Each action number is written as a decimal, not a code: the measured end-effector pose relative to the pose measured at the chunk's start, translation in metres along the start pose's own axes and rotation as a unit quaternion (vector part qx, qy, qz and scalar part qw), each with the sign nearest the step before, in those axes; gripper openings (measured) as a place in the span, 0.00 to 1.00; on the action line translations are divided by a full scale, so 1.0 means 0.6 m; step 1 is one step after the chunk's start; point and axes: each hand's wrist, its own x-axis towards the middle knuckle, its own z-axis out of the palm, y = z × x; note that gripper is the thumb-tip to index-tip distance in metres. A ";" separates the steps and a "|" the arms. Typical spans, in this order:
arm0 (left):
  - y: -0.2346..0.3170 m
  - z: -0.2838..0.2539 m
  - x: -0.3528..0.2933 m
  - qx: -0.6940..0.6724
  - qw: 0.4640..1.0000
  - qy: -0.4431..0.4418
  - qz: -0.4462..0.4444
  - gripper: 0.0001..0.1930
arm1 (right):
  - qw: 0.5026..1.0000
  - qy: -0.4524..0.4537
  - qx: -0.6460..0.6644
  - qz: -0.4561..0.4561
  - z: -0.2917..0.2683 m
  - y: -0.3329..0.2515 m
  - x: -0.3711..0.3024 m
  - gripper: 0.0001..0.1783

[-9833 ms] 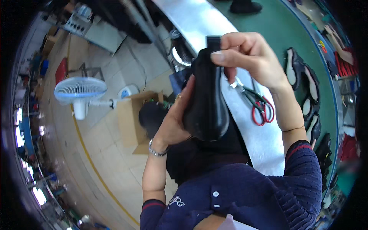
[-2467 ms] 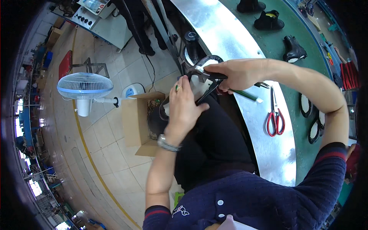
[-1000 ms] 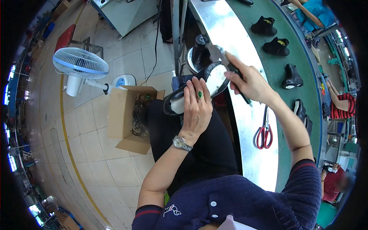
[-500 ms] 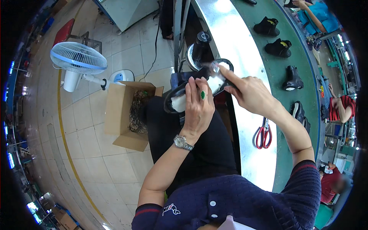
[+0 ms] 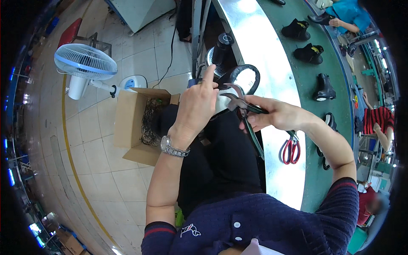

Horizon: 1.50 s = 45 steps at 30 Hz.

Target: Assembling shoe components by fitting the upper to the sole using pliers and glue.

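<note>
A black shoe (image 5: 246,80) lies bottom up over my lap beside the metal bench, its white underside showing inside a dark rim. My left hand (image 5: 196,104) grips the shoe's near left part; the index finger stretches forward, while the other fingers are partly hidden. In my right hand (image 5: 272,114) is a pair of pincers (image 5: 241,103) with dark green handles. Its handles are spread and its curved jaws stand apart over the white underside. The jaws hide part of the shoe, and whether they touch it I cannot tell.
Red-handled scissors (image 5: 291,149) lie on the shiny bench (image 5: 276,63). Black boots (image 5: 309,53) stand along the green belt (image 5: 293,8) to the right. A cardboard box (image 5: 132,123) with dark strands and a fan (image 5: 85,63) are at left. Co-workers are beyond the belt.
My left hand has gone from lying flat across the shoe to gripping it farther left. My right hand's blurred tool now shows as pincers with spread jaws. The shoe has turned a little.
</note>
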 end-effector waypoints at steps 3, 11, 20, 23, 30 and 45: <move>0.002 -0.009 -0.002 -0.061 0.998 -0.004 -0.031 0.28 | 0.997 0.000 0.074 0.037 0.018 -0.002 0.016 0.30; 0.021 0.065 -0.063 0.290 0.957 0.007 0.031 0.40 | 0.961 0.122 -0.231 -0.087 0.034 0.016 -0.003 0.30; 0.010 0.098 -0.078 0.419 0.900 0.078 0.094 0.26 | 0.831 0.233 -0.491 -0.117 0.041 0.007 0.048 0.37; 0.000 0.096 -0.085 0.375 0.917 0.089 0.101 0.23 | 0.812 0.257 -0.497 -0.169 0.044 -0.010 0.034 0.37; -0.027 0.103 -0.091 0.382 0.903 0.118 0.160 0.23 | 0.808 0.264 -0.510 -0.134 0.044 -0.001 0.050 0.37; -0.003 0.020 -0.102 0.281 0.958 0.050 0.039 0.39 | 0.821 0.338 -0.395 -0.237 0.091 0.008 0.070 0.39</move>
